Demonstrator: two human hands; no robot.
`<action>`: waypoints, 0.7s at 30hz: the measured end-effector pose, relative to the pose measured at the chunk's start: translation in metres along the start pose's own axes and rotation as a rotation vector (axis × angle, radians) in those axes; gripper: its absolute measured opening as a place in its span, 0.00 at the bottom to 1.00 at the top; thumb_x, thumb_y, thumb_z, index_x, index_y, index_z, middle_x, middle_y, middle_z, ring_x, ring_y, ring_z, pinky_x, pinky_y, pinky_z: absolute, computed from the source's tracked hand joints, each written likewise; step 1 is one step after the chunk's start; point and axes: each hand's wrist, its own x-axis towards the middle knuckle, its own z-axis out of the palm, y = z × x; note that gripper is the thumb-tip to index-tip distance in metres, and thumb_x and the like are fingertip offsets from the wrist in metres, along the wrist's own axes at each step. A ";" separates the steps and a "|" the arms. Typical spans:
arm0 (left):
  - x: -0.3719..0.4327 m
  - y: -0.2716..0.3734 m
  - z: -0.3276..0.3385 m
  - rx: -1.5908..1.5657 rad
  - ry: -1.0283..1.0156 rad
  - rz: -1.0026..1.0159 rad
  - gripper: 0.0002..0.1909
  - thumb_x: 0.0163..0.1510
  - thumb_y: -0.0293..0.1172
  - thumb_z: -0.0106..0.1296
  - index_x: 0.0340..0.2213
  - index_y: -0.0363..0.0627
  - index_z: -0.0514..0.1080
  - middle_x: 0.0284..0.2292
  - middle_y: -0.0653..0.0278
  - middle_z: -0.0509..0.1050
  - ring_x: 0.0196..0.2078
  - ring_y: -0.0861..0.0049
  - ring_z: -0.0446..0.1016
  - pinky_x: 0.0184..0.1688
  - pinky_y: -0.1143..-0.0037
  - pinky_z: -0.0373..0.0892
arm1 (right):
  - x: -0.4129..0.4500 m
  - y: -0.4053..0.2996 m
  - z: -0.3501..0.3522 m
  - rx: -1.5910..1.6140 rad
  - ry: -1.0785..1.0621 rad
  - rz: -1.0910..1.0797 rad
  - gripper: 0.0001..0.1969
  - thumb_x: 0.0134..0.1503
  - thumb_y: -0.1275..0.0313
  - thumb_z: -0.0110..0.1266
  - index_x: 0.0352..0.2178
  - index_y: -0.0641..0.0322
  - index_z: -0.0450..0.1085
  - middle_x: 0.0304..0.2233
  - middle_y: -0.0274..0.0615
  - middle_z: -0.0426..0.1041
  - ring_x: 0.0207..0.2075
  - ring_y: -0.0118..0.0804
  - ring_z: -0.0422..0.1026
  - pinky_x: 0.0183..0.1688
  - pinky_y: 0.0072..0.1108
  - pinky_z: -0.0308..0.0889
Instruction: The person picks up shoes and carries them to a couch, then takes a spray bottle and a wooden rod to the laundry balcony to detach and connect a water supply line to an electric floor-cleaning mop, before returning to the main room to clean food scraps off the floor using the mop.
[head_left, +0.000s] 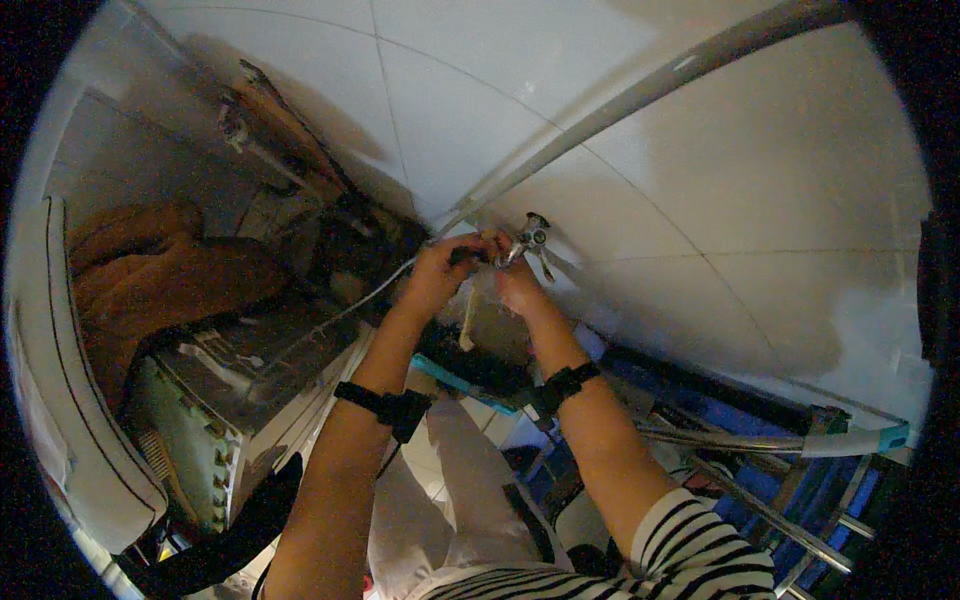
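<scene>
A metal tap (534, 238) with a lever handle juts from the tiled wall, its outlet pointing at my hands. My left hand (442, 271) has its fingers curled around a small dark piece (466, 255) beside the outlet. My right hand (517, 283) is raised just under the outlet, its fingers partly hidden by the tap; whether it grips anything cannot be told. From near my left hand a thin pale hose or cord (375, 291) runs down to the left. A pale, narrow strip (469, 322) hangs below, between my wrists.
A pipe or trim (600, 120) runs diagonally up the wall. Brown cloth (180, 277) is heaped at the left, above a cluttered box-like unit (225, 405). Wooden sticks (300, 135) lean behind it. Metal tubes (772, 502) and blue material are at lower right.
</scene>
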 end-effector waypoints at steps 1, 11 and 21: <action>0.000 -0.004 -0.001 0.004 -0.001 -0.004 0.15 0.38 0.19 0.43 0.33 0.41 0.65 0.32 0.57 0.68 0.31 0.74 0.68 0.33 0.78 0.63 | 0.002 0.007 0.002 0.395 0.088 0.123 0.13 0.45 0.67 0.43 0.34 0.56 0.59 0.33 0.31 0.63 0.34 0.30 0.61 0.34 0.20 0.58; 0.001 -0.005 0.001 0.381 -0.109 -0.065 0.15 0.39 0.21 0.43 0.33 0.43 0.66 0.35 0.58 0.67 0.37 0.70 0.66 0.40 0.77 0.60 | -0.006 -0.010 0.035 -0.632 0.200 -0.147 0.10 0.45 0.71 0.44 0.31 0.60 0.62 0.30 0.37 0.66 0.32 0.34 0.64 0.31 0.25 0.61; -0.027 0.035 -0.057 0.238 0.392 0.061 0.11 0.41 0.17 0.42 0.30 0.41 0.68 0.32 0.58 0.68 0.37 0.73 0.66 0.40 0.80 0.59 | -0.022 0.021 -0.009 -0.914 -0.103 0.072 0.12 0.48 0.65 0.41 0.28 0.66 0.62 0.20 0.44 0.66 0.22 0.35 0.64 0.26 0.22 0.58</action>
